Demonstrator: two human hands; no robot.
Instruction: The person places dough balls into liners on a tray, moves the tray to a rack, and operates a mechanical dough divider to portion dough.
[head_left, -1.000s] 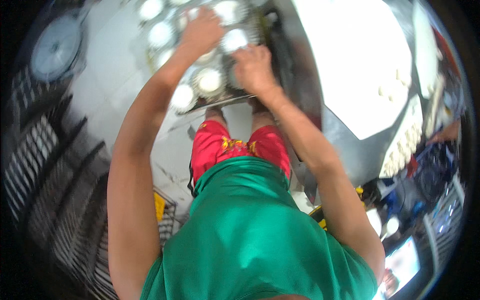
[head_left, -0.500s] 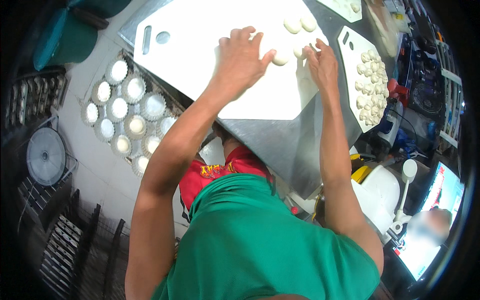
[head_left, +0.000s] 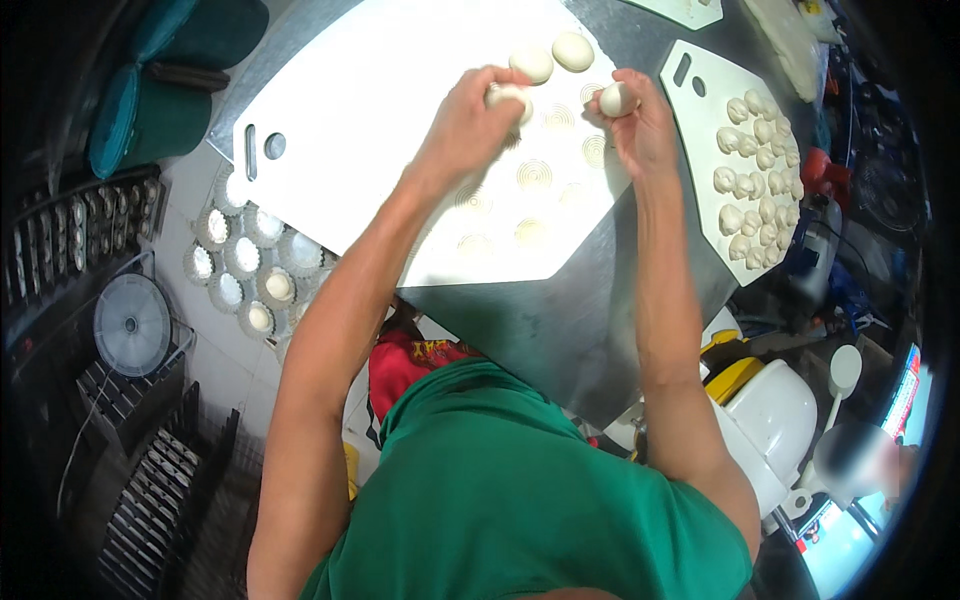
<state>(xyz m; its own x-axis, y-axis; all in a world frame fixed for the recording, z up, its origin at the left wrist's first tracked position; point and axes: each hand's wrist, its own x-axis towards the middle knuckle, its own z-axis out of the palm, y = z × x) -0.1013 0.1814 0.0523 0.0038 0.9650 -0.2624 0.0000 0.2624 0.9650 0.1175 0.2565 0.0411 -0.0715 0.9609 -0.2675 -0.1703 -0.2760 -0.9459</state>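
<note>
My left hand (head_left: 468,128) grips a pale dough ball (head_left: 511,103) between thumb and fingers, just over a large white cutting board (head_left: 340,120). Another, smaller-looking dough ball (head_left: 617,99) is held in the curled fingers of my right hand (head_left: 645,128), near the board's right edge. Two more dough balls rest side by side beyond my hands, the left one (head_left: 531,63) close to my left fingertips and the right one (head_left: 573,51) a little farther off. Faint ringed circles (head_left: 534,175) mark the board between and below my hands.
A second white board (head_left: 705,140) at right carries several knotted dough pieces (head_left: 750,185). Both boards lie on a metal table (head_left: 560,330). Several fluted tins (head_left: 243,257), some with dough, stand low at left. Green bins (head_left: 150,120) and a fan (head_left: 132,325) are farther left.
Both hands have picked dough balls up off the board. The view has shifted, so the boards sit lower in it, and ringed circles now show on the large board.
</note>
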